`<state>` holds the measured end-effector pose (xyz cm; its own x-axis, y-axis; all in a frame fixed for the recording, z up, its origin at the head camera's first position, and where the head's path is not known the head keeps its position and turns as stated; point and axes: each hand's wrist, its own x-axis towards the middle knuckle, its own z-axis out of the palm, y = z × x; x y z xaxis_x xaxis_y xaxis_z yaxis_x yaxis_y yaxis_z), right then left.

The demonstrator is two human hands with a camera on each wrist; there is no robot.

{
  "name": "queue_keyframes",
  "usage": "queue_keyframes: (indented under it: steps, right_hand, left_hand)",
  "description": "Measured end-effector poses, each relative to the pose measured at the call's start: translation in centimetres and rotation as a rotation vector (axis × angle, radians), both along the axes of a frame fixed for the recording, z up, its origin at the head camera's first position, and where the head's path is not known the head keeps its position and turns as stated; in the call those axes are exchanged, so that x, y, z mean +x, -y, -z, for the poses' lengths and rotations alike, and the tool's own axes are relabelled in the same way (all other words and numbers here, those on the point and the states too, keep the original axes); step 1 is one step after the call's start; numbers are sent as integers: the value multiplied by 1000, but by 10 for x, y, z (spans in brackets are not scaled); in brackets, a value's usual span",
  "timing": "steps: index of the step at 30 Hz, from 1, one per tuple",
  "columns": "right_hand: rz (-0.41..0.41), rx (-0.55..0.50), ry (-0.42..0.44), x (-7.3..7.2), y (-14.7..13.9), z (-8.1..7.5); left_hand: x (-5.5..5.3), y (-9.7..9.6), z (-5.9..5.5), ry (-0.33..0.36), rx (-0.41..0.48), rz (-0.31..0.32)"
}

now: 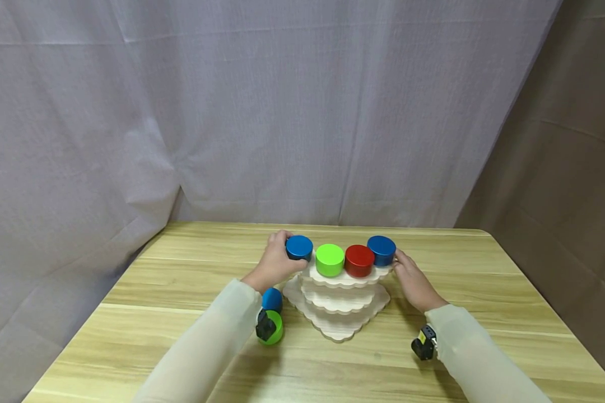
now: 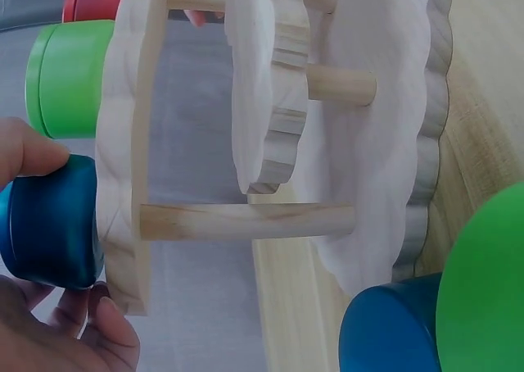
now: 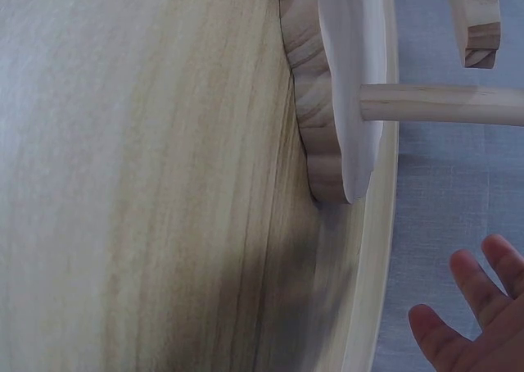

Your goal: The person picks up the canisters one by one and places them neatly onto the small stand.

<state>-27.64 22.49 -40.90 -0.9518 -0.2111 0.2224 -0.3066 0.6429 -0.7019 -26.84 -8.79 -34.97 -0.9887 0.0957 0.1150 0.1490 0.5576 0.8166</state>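
Observation:
A pale wooden stand [image 1: 335,324] with scalloped tiers rises from the table on round pegs [image 2: 246,221]. At the left end of its top tier, my left hand [image 1: 274,264] grips a blue round tin [image 1: 299,248], with the thumb on one side and fingers on the other. Its base is right at the tier in the left wrist view. Along that tier sit a green tin [image 1: 330,260], a red tin [image 1: 359,261] and a second blue tin [image 1: 381,250]. My right hand [image 1: 414,282] is beside the second blue tin and the tier's right end, fingers extended and slightly spread.
Left of the stand, under my left forearm, another blue tin [image 1: 272,300] and another green tin [image 1: 277,330] are together on the wood-grain table [image 1: 171,280]. Grey cloth [image 1: 302,112] hangs behind the table, and a brownish cloth [image 1: 559,184] hangs at the right.

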Motion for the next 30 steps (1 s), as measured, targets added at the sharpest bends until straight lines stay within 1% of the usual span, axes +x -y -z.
queue_keyframes:
  steps: [5, 9, 17, 25, 30]
  right_hand:
    - [0, -8, 3, 0, 0, 0]
    - [-5, -15, -4, 0, 0, -1]
    - [-6, -20, -8, 0, 1, 0]
    - [-2, -15, 9, 0, 0, 1]
    - [-2, -10, 9, 1, 0, 0]
  left_hand:
    - [-1, -2, 0, 16, -24, -8]
    - [-1, -2, 0, 20, -51, -26]
    - [-1, -2, 0, 9, -96, -45]
    - [2, -3, 0, -15, -90, -29]
    - [5, 3, 1, -46, -82, -9]
